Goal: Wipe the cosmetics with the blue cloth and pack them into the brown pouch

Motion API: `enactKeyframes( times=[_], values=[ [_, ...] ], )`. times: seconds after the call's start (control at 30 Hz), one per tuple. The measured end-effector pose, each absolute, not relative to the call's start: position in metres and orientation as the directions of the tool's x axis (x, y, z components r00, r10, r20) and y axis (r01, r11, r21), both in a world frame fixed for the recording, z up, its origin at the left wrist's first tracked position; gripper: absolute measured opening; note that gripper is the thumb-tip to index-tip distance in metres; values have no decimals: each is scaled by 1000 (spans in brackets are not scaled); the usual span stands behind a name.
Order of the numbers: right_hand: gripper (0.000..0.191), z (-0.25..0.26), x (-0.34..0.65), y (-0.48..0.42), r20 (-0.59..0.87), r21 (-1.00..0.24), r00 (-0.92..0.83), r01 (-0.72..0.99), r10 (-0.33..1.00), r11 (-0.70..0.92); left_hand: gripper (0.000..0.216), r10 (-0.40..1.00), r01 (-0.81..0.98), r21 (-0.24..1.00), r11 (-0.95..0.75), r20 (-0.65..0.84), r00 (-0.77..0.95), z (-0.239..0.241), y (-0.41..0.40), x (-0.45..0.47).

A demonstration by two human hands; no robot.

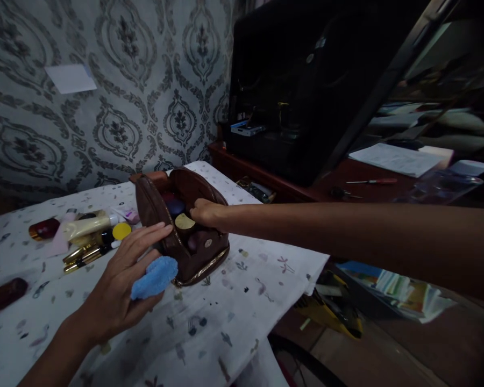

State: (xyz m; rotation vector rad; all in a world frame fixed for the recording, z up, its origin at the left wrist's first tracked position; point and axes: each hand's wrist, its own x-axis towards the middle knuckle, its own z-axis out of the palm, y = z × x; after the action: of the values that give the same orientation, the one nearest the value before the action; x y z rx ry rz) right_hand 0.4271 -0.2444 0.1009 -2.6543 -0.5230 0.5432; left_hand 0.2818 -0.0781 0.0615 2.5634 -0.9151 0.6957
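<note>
A dark brown, leathery bag, edged with gold-toned zip teeth, gapes open just beyond the left hand, whose outstretched fingertips touch its rim while the thumb side clasps a fluffy blue cloth. The right hand reaches inside, beside a round gold top; whether its curled fingers grip anything cannot be told.

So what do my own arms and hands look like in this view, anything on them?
Your left arm and right arm are bare as far as they show, without sleeves. Your left hand and right hand wear no gloves, and I see no watch or bracelet. The right fingers are partly hidden, so I can't rule out a ring there.
</note>
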Motion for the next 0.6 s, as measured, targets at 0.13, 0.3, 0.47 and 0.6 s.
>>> enactKeyframes(
  times=[0.13,0.3,0.47,0.6],
  values=[
    [29,105,422,-247,-315,-463,868,213,384,-860,35,-493,-659,150,-737,548,676,62,-78,281],
    [34,120,414,-247,-465,-403,743,305,480,-863,30,-495,-661,151,-735,545,676,60,-79,283],
    [86,117,406,-242,-476,-248,703,470,529,-847,25,-493,-654,155,-740,537,684,62,-80,282],
    [96,100,407,-241,-429,-230,699,527,572,-818,20,-497,-656,150,-740,535,683,63,-81,282]
  ],
)
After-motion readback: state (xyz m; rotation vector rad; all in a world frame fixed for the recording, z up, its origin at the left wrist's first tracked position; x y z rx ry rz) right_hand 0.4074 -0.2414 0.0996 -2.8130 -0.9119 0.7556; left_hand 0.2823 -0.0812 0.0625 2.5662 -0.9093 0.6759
